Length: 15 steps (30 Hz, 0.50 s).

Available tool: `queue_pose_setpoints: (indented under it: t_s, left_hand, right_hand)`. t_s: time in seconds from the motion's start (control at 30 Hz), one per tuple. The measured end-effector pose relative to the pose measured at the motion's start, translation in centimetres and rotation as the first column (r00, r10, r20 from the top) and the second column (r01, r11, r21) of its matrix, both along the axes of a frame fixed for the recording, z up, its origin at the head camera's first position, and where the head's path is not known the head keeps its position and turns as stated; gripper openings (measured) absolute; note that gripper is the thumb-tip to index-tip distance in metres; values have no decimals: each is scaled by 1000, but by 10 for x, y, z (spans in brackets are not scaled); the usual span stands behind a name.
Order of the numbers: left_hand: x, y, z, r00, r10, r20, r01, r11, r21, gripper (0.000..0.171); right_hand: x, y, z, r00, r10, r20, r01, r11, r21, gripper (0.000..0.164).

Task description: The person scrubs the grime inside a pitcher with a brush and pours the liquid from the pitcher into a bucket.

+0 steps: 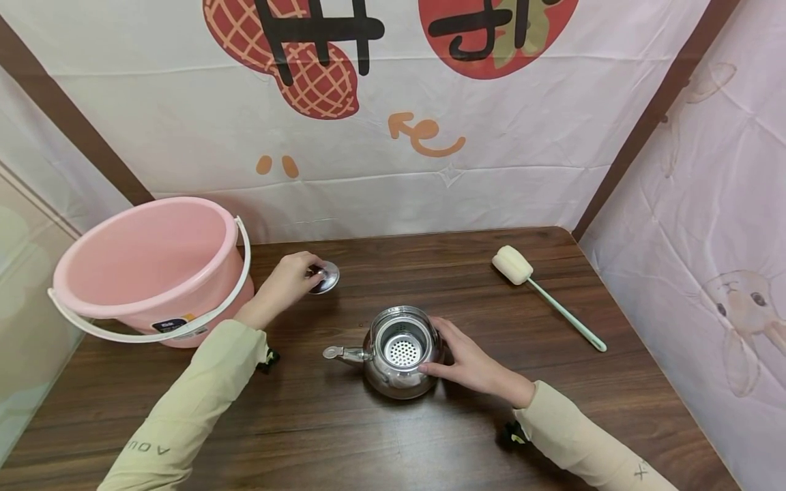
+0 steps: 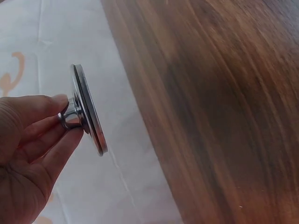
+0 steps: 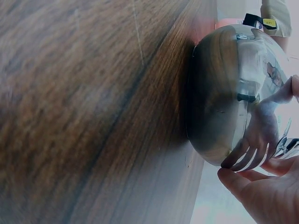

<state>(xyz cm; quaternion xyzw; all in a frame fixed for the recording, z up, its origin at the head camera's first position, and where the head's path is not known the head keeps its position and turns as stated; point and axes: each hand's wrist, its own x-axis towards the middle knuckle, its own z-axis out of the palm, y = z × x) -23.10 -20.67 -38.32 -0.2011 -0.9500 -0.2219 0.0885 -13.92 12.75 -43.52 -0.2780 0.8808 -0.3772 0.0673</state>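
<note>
Beyond the kettle's [image 1: 402, 383] spout [image 1: 348, 354], the lid's [image 1: 329, 278] knob [image 2: 71, 115] is being pinched by the left hand [image 1: 290, 278], likely for control; the kettle is being steadied, seemingly, by the right hand's [image 1: 469, 361] parted thumb [image 1: 439, 369] and fingers [image 1: 449, 332].

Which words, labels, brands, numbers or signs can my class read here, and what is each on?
Left sleeve: "A" near an "O" or "Q"; the rest is unclear.
Right sleeve: "X"; anything more is unclear.
Pink bucket: its label is too small to read.
Cloth backdrop: black characters, cut off at the top, unreadable.
Yellow tag: too small to read.
Kettle and lid: none readable.
</note>
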Motion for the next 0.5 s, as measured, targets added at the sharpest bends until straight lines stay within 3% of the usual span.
queue_pose_setpoints:
  t_s: [0.5]
  left_hand:
    - [-6, -17, -18, 996, 75, 39, -75, 997, -15, 17]
  right_hand:
    - [1, 0, 0, 1000, 0, -11, 0, 1000, -2, 82]
